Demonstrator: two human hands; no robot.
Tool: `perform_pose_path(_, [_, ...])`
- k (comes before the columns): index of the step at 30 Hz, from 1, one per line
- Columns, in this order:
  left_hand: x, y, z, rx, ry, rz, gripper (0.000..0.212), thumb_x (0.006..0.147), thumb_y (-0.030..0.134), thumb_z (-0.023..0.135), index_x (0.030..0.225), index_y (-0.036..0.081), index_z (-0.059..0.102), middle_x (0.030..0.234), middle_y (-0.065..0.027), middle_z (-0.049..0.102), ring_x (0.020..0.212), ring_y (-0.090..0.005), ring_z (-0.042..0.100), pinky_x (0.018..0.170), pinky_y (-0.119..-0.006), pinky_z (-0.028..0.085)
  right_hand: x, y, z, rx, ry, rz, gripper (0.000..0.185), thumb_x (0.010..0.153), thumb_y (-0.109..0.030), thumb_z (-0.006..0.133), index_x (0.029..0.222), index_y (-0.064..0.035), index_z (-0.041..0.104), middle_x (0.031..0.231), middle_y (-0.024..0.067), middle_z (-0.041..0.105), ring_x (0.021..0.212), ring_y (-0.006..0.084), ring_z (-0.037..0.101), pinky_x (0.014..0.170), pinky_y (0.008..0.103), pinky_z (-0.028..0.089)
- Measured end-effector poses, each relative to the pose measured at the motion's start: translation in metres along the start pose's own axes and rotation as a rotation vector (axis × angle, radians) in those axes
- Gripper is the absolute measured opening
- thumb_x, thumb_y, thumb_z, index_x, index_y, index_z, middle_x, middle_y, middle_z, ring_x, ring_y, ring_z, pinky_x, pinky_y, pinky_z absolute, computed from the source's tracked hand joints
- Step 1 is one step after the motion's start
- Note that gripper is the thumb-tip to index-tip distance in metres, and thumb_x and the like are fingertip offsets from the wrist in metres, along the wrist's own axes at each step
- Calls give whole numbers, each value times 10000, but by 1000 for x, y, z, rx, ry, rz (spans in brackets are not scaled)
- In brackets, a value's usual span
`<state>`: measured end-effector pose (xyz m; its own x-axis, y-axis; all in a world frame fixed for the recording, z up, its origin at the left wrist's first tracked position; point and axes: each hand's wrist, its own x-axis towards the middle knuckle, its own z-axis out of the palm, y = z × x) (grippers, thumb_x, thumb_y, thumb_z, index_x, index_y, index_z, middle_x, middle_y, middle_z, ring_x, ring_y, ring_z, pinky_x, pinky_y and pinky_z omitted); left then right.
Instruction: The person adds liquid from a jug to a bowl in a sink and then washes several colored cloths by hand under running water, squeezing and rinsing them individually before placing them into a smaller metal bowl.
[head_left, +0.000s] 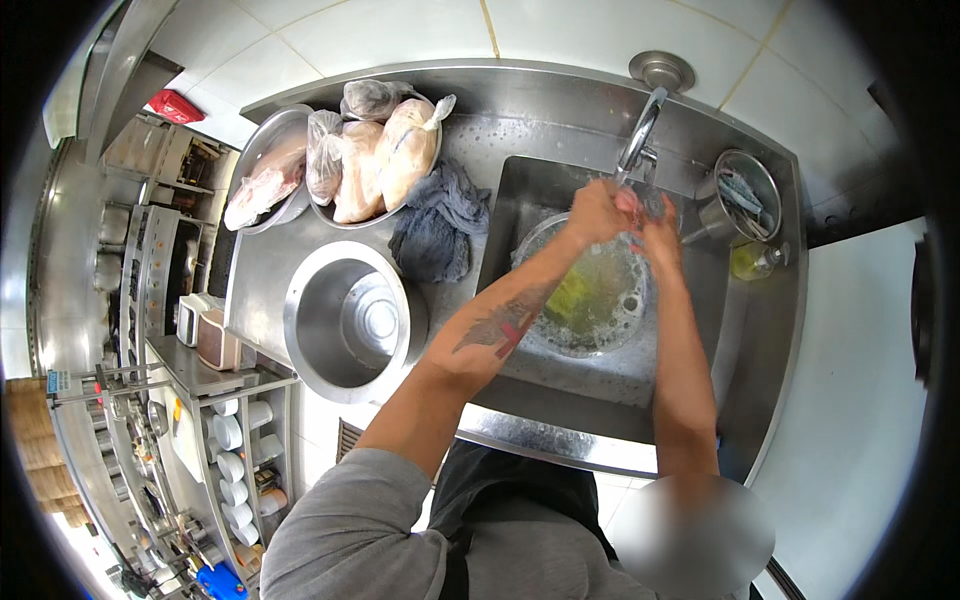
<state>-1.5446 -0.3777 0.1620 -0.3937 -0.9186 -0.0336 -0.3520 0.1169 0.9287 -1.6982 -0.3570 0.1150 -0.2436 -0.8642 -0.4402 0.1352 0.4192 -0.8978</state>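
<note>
Both hands are under the curved metal faucet (643, 135) at the back of the steel sink (600, 409). My left hand (600, 214) is closed around a small pink-red item (628, 204) whose kind I cannot tell. Close beside it on the right, my right hand (660, 232) has bent fingers around what looks like a clear, glassy thing, partly blurred. Below the hands, a round basin (574, 352) in the sink holds cloudy, foamy water with something yellow-green (570, 296) in it.
Left of the sink are a crumpled dark grey cloth (439, 225), a deep metal pot (300, 322), a bowl with bagged raw meat (360, 165) and a bowl with a raw meat piece (262, 187). At right stand a metal container with scouring items (742, 199) and a soap pump bottle (750, 260).
</note>
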Motion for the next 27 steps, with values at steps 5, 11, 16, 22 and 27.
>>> perform_pose_path(5, [-22,4,10,462,131,503,131,708,63,740,809,37,661,920,-136,687,893,-322,667,843,-396,533,41,-3,16,448,-532,251,387,910,-345,699,1143,-43,636,1030,105,688,963,230,683,858,340,561])
perform_pose_path(11, [-16,-8,-1,-1286,317,-125,136,906,75,606,1041,81,621,1070,-61,653,957,-217,664,881,-370,546,32,-33,18,629,-315,91,330,854,-130,694,1158,-24,623,1013,89,687,965,214,680,874,362,552])
perform_pose_path(16, [8,-50,8,-1471,38,-344,179,931,108,578,1102,62,603,1015,-92,668,921,-213,677,822,-364,582,-25,-16,22,399,-180,-368,294,809,-25,685,1102,-33,666,1029,53,677,958,189,657,874,333,530])
perform_pose_path(22, [7,-46,-7,-744,-701,-262,248,840,166,656,1040,19,649,997,-134,692,842,-236,691,775,-409,595,-125,-19,38,-517,-213,-1321,179,712,-32,653,852,-120,721,958,39,656,889,267,658,808,371,538])
perform_pose_path(27, [-8,-1,36,329,-1021,-19,254,700,191,751,902,39,732,927,-156,719,807,-276,702,771,-401,574,-114,53,40,-1224,-665,-1483,122,793,-185,627,877,-131,697,1014,41,649,969,245,625,866,388,521])
